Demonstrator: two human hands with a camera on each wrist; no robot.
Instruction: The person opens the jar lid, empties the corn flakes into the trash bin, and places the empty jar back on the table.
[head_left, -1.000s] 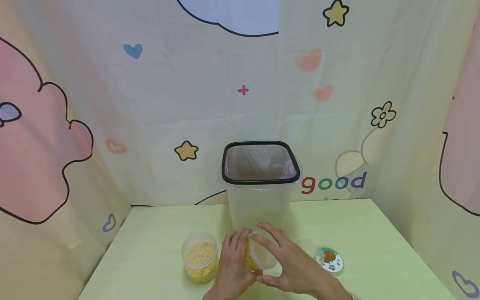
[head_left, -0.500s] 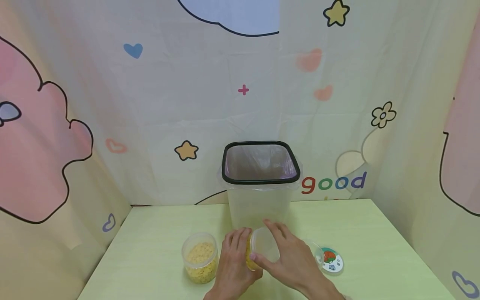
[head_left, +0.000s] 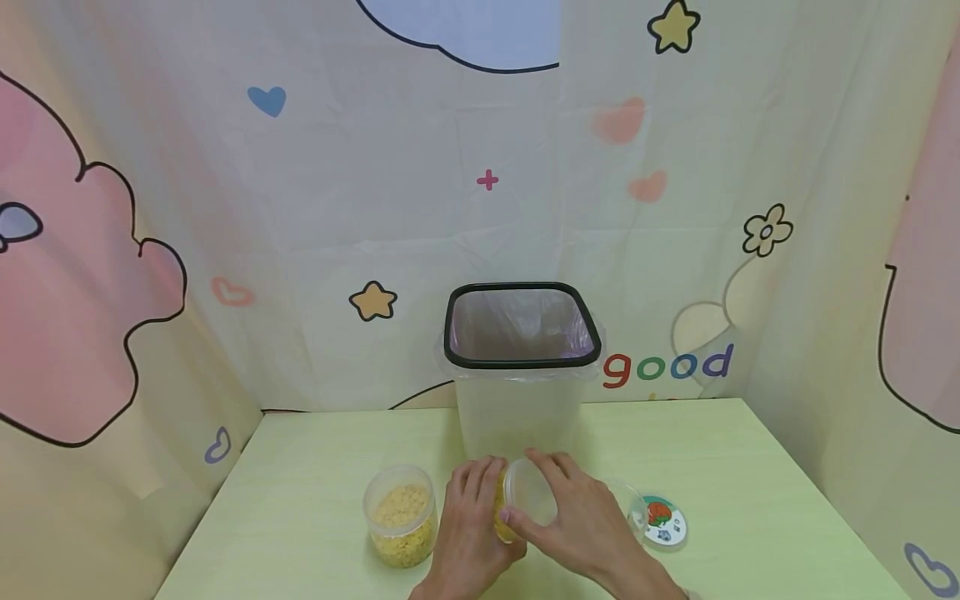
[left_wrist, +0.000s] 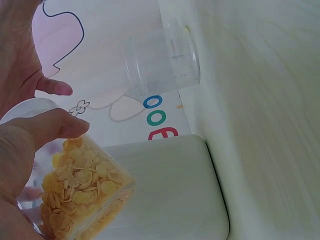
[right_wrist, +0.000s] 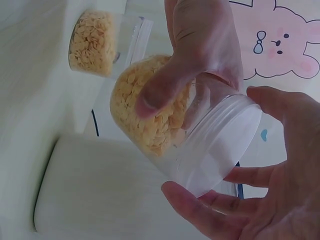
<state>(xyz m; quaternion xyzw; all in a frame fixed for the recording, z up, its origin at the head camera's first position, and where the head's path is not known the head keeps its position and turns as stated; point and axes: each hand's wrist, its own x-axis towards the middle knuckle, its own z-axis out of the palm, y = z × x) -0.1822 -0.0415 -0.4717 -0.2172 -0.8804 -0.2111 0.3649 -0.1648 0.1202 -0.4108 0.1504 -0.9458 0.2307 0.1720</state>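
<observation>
Cartoon-printed cloth (head_left: 375, 192) hangs behind a pale green tabletop (head_left: 300, 467), where a bin (head_left: 517, 417) stands with a black rim and a plastic liner (head_left: 510, 321). Nearer the person, tilted between both hands, is a clear jar of yellow flakes (right_wrist: 165, 137). The left hand (head_left: 471, 525) wraps round its body; the right hand (head_left: 588, 521) spans the translucent lid (right_wrist: 220, 145), thumb and fingertips against its edge. An open second jar of flakes (head_left: 402, 546) stands beside the left hand; a clear, seemingly empty jar (left_wrist: 162, 60) and a printed disc (head_left: 662, 521) are beyond the right. The held jar should prove light and fairly stiff, perhaps slick, so the body suits one hand and the lid's rim the other; its flakes look dry and brittle. The cloth reads "good" in coloured letters; the disc carries a red picture and marks too small to read; no label shows on the held jar
</observation>
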